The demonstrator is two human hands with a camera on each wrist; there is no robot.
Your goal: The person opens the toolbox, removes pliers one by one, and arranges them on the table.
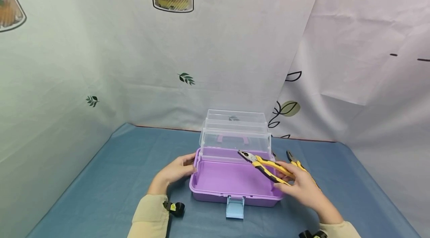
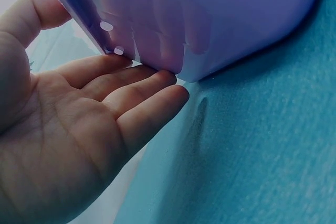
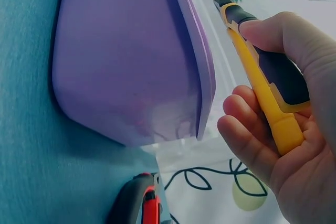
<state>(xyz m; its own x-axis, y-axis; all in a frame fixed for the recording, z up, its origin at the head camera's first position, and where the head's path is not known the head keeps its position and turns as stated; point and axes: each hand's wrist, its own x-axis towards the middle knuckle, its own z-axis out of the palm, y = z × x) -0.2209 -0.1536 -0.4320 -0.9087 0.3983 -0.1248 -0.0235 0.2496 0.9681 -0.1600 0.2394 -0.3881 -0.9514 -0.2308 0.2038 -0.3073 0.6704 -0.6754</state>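
Note:
A purple toolbox (image 1: 231, 180) stands with its clear lid (image 1: 236, 116) raised at the back and its light blue latch (image 1: 234, 209) hanging down in front. At its left end my left hand (image 1: 178, 170) holds the side, thumb over the rim and fingers (image 2: 149, 111) along the outer wall. My right hand (image 1: 302, 187) grips yellow-and-black combination pliers (image 1: 265, 167) by the handles. Their metal head points left, above the box's right half. In the right wrist view, the thumb lies along a black part of the handle and the box wall (image 3: 131, 66) is beside the hand.
Another yellow-and-black plier-like tool (image 1: 295, 161) lies right of the box, partly hidden by my right hand. A tool with a red-and-black handle (image 3: 134, 198) shows in the right wrist view. Blue cloth (image 1: 154, 144) covers the table; a printed white curtain (image 1: 235, 62) hangs behind.

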